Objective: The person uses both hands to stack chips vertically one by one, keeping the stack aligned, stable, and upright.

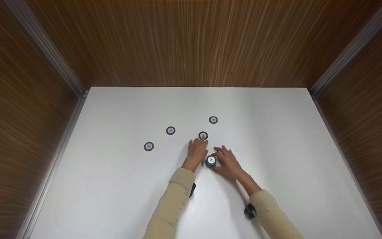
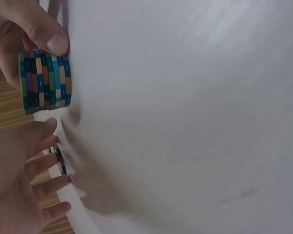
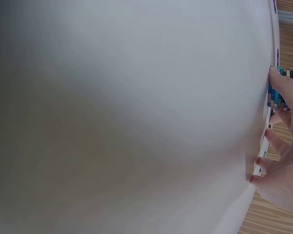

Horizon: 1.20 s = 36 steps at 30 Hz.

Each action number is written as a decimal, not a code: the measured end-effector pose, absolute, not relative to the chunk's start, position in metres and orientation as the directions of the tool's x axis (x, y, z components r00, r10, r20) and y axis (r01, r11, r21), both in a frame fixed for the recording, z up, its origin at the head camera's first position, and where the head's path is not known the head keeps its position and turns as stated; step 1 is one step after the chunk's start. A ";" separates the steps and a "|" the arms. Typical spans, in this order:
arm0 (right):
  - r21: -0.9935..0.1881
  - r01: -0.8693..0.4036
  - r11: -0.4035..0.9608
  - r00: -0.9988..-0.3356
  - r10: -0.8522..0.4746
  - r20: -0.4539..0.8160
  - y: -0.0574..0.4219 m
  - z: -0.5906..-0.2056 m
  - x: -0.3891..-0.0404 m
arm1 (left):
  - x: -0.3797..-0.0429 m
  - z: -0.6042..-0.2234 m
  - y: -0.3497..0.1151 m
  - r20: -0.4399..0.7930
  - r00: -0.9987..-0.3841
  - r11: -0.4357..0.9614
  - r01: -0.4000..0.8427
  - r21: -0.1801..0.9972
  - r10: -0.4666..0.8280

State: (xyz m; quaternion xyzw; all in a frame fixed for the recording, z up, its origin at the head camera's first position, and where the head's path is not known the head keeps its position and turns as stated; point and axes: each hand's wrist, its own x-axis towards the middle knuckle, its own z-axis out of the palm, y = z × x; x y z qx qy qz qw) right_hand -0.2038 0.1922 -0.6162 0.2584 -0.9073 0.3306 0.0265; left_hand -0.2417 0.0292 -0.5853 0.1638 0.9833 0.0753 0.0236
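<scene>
A stack of poker chips stands near the middle of the white table, with a pale-centred chip on top. My right hand grips the stack between thumb and fingers from its right side. In the left wrist view the stack shows striped edges in green, blue and orange. My left hand lies just left of and beyond it, fingers stretched out, fingertips on a single dark-rimmed poker chip. That chip's near edge is partly covered by the fingers.
Other single chips lie flat: a green-rimmed chip farther back, and two blue-rimmed ones at left, a nearer chip and a farther chip. Wood-grain panels wall the white table at back and sides.
</scene>
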 end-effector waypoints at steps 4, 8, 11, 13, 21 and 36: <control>-0.590 -0.475 0.653 -0.870 -0.452 0.200 0.192 -0.616 -0.204 | -0.237 -0.585 0.034 0.058 -0.952 0.945 0.304 0.120 0.299; -0.590 -0.462 0.663 -0.876 -0.446 0.185 0.193 -0.615 -0.204 | -0.237 -0.586 0.035 0.125 -0.953 0.951 0.289 0.106 0.276; -0.592 -0.457 0.663 -0.878 -0.441 0.184 0.193 -0.615 -0.204 | -0.239 -0.588 0.035 0.144 -0.959 0.957 0.262 0.127 0.243; -0.591 -0.461 0.662 -0.877 -0.442 0.189 0.193 -0.615 -0.204 | -0.240 -0.590 0.034 0.142 -0.965 0.963 0.239 0.127 0.221; -0.586 -0.483 0.651 -0.867 -0.448 0.217 0.195 -0.615 -0.204 | -0.243 -0.599 0.031 0.096 -0.963 0.948 0.264 0.176 0.251; -0.591 -0.439 0.677 -0.886 -0.434 0.162 0.190 -0.615 -0.206 | -0.232 -0.591 0.033 0.123 -0.978 0.970 0.184 0.157 0.165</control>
